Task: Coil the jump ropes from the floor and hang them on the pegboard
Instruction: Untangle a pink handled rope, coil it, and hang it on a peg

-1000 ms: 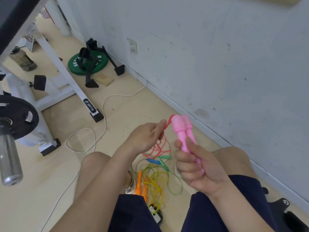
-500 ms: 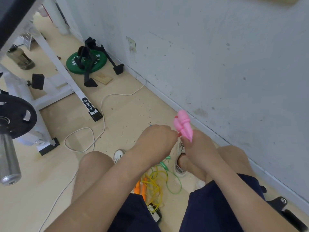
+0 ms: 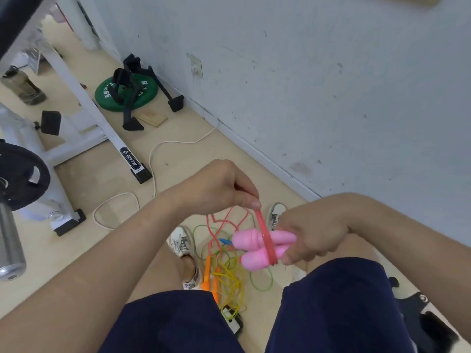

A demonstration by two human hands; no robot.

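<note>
Gripping the two pink handles side by side, your R hand curls round their rear ends. They are smooth matt plastic: rounded cylinders w/ bulbous tips. Their long axes lie approx. level and parallel, tips pointing away from the R palm toward your L side, just below the L hand. The L hand pinches the red cord between thumb and forefinger. The cord is a thin, glossy strand running straight down from the pinch and looped across both handles, just ahead of the R fingers. The handles' rear ends are hidden in the R palm, and the L fingertips are tucked under, out of sight. Below both hands, slack red cord lies on the floor, mixed w/ a green rope and a yellow rope w/ orange handles. Which strand joins which cannot be told.
</note>
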